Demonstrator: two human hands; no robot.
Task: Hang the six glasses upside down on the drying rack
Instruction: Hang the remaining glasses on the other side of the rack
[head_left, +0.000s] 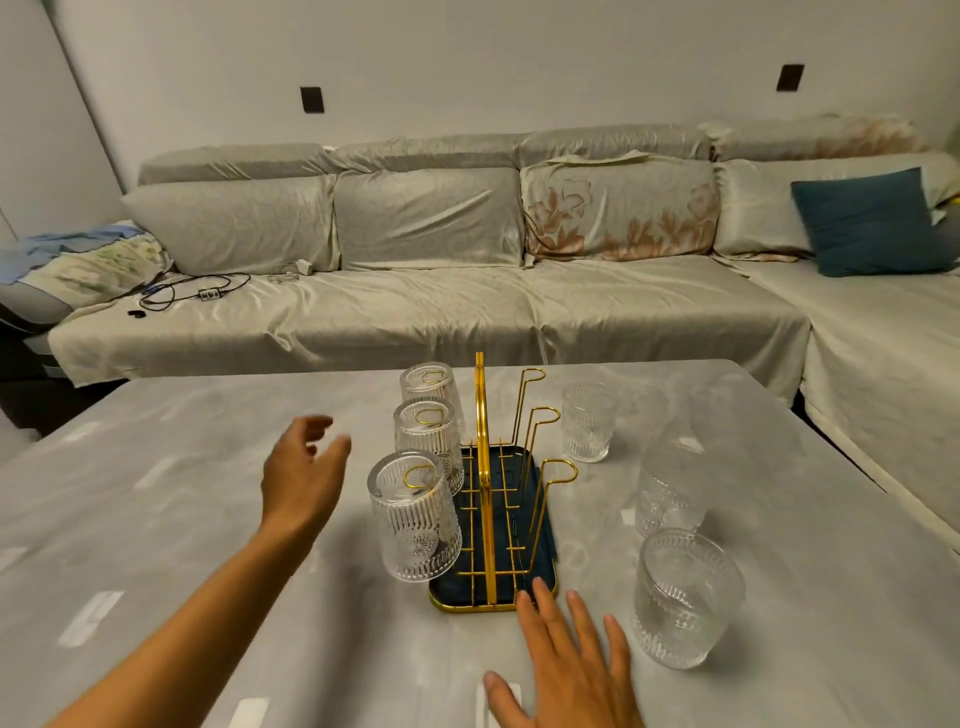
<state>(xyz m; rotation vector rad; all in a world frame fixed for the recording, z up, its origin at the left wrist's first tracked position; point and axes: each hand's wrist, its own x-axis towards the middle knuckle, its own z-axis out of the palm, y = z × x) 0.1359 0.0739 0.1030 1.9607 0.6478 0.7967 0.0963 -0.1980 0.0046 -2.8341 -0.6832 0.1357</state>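
A gold wire drying rack (487, 467) on a dark tray stands mid-table. Three ribbed clear glasses hang upside down on its left prongs: near (413, 517), middle (428, 441), far (431, 384). The three right prongs are bare. To the right, three glasses stand upright on the table: far (587, 421), middle (670, 491), near (685, 597). My left hand (301, 475) hovers open just left of the hung glasses. My right hand (563, 660) is open, fingers spread, at the rack's near right corner, left of the near upright glass.
The grey marbled table (182, 519) stretches wide on both sides. Behind it runs a long covered sofa (415, 312) with cables, a pile of clothes at the left and a blue cushion (872, 223) at the right.
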